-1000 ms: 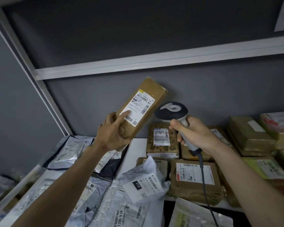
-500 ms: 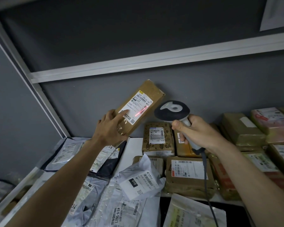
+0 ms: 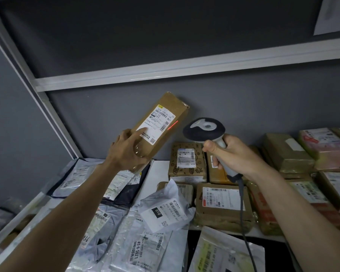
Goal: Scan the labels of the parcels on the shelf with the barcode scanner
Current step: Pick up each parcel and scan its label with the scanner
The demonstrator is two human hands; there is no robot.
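Moved since prev: red scan line (image 3: pixel 172 125) slid off the barcode toward label's right edge, now half on bare cardboard; parcel and both hands approx same pose.
L hand (image 3: pixel 127 152): arm reaches up from lower left; fingers wrapped round lower end of brown parcel (image 3: pixel 161 124), forefinger laid flat on white label (image 3: pixel 157 124).
Parcel pos: held in air, tilted, top end leaning right, above shelf's back-left part, near back wall.
R hand (image 3: pixel 232 154): clamped round grey handle of barcode scanner (image 3: pixel 203 130); head aimed left at parcel, just beside it, not touching.
Cable (image 3: pixel 243 213): drops from handle, exits bottom edge.
Shelf (image 3: pixel 159 171): white board, bagged parcels left, brown boxes right.
Hidden/unclear: L palm side and parcel's lower end covered by hand; label txt too small to read; right-edge parcels cut off, blurred; trigger finger not visible.
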